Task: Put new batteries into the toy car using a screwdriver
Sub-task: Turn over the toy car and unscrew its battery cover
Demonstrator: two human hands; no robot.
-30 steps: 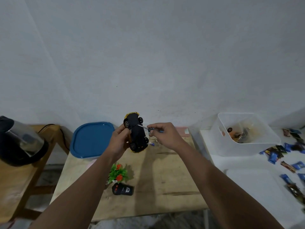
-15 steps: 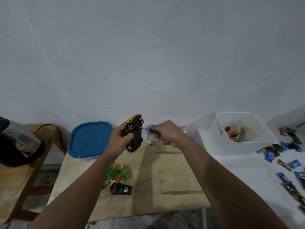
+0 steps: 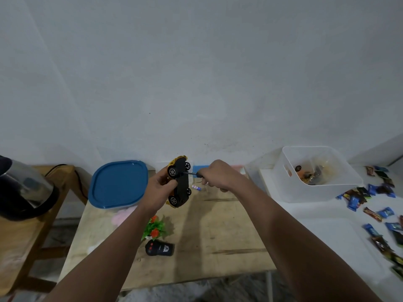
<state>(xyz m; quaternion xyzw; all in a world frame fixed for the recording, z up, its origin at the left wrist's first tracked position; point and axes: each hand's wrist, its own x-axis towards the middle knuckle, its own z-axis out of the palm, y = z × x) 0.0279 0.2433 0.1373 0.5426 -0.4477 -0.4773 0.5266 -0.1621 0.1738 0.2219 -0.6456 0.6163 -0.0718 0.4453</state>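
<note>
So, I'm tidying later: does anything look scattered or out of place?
Yes: candy wrappers lie strewn across the white counter at the right, outside the white bin. A small battery lies loose on the wooden table.

one toy car (image 3: 180,182), one screwdriver (image 3: 192,173), one battery (image 3: 196,187), two hands (image 3: 160,188)

Both forearms bare, extended forward and upward from the lower frame edge, converging toward centre. Left hand (image 3: 160,188): raised, back of hand toward camera, fingers curled closed around what it holds, thumb pressed across the near side. Right hand (image 3: 220,175): raised level with the left and just beside it, back of hand up, wrist slightly bent inward, fingers folded into a closed pinch with fingertips directed toward the left hand. Hands apart by a narrow gap, not touching.
</note>
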